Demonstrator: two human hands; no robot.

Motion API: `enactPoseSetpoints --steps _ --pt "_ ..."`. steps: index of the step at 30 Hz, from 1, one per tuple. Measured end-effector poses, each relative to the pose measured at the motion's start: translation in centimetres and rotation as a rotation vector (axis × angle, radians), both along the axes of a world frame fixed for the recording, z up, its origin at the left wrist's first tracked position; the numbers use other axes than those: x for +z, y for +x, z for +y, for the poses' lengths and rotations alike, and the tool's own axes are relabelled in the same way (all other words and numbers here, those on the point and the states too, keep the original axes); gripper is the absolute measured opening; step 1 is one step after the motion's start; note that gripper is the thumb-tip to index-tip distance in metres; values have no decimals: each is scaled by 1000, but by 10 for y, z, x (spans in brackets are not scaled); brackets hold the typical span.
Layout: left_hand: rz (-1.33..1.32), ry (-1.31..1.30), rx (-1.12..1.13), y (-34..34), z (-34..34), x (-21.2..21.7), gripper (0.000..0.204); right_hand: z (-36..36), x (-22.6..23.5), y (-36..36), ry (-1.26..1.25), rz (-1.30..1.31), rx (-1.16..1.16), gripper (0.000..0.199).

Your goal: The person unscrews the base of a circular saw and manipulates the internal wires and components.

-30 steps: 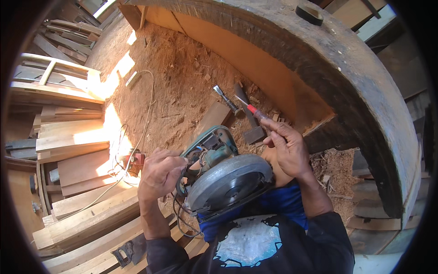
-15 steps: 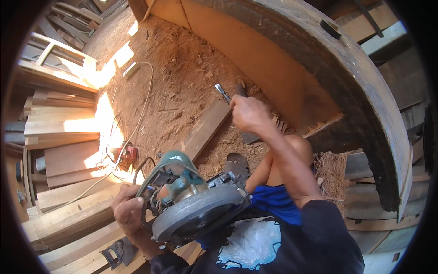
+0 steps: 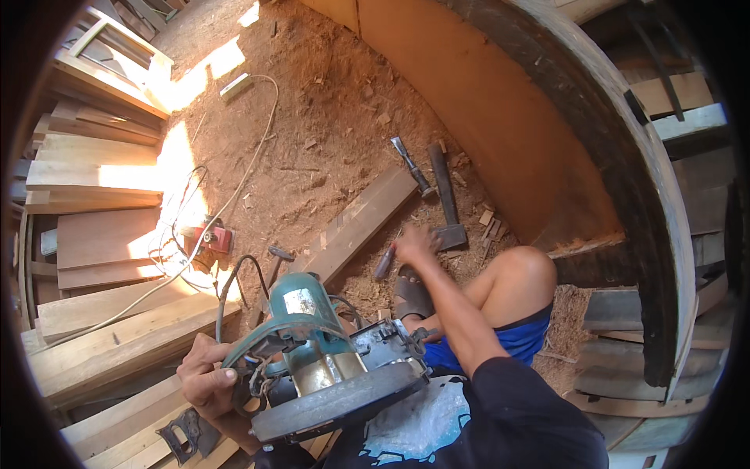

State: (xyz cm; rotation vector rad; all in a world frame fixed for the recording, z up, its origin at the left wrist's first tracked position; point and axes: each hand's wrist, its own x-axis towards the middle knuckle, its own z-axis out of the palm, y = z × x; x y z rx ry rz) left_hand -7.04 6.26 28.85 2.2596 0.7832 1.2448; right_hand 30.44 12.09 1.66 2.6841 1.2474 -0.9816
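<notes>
My left hand (image 3: pixel 209 379) grips the rear handle of a green circular saw (image 3: pixel 306 313), which is tilted in front of my chest with its wiring partly exposed. Low over the ground by my foot, my right hand (image 3: pixel 418 245) is smeared by motion. Closest to its fingers is a screwdriver (image 3: pixel 385 260) with a red and dark handle; whether they touch it I cannot tell. Past the hand lie a hammer (image 3: pixel 445 187) with a thick dark handle and a chisel (image 3: pixel 412 166) with a bright blade. Beside them rests a wooden plank (image 3: pixel 367 223).
A curved wooden structure (image 3: pixel 539 133) rises along the right. Stacked boards (image 3: pixel 101 223) line the left, with a handsaw (image 3: pixel 187 438) on the lower ones. A red power tool (image 3: pixel 211 238), a cord (image 3: pixel 266 141) and a small hammer (image 3: pixel 275 262) lie on the sawdust floor.
My right hand has come down and nearer, from beside the chisel and hammer to the screwdriver. The circular saw has turned slightly in my left hand. The view has shifted.
</notes>
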Motion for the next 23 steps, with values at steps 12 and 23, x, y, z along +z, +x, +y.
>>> enactPoseSetpoints --steps 12,23 --pt "25 -36 -93 -44 14 -19 22 14 -92 124 -123 -326 -326 61" --pt "-21 -60 -124 -51 39 -35 24 -49 -107 153 -218 -154 -573 61"
